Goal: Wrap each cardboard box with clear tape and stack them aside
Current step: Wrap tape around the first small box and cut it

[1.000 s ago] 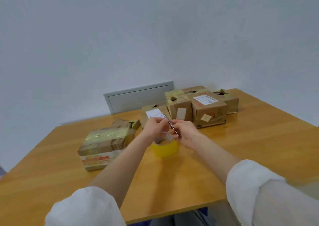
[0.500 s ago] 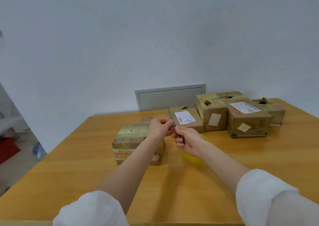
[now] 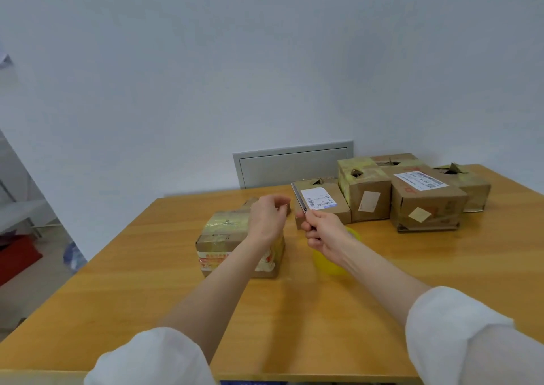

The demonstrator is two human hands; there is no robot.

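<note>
A tape-wrapped cardboard box [image 3: 226, 237] lies on the wooden table [image 3: 147, 290] left of centre. My left hand [image 3: 269, 217] hovers over its far end with curled fingers, thumb and forefinger close together; no clear tape shows between them. My right hand [image 3: 322, 233] grips a slim utility knife [image 3: 298, 200], blade end pointing up and away. Partly hidden under my right wrist, a yellow tape roll [image 3: 334, 265] rests on the table. Several more cardboard boxes [image 3: 424, 205] stand grouped at the back right; the nearest one [image 3: 326, 200] carries a white label.
A grey wall panel [image 3: 291, 164] sits behind the table's far edge. The table's left edge drops to the floor, where a red object [image 3: 17, 255] lies. My white sleeves fill the lower corners.
The view has swung left and closer. My left hand came away from the tape roll and now hangs over the wrapped box. My right hand still holds the knife above the roll.
</note>
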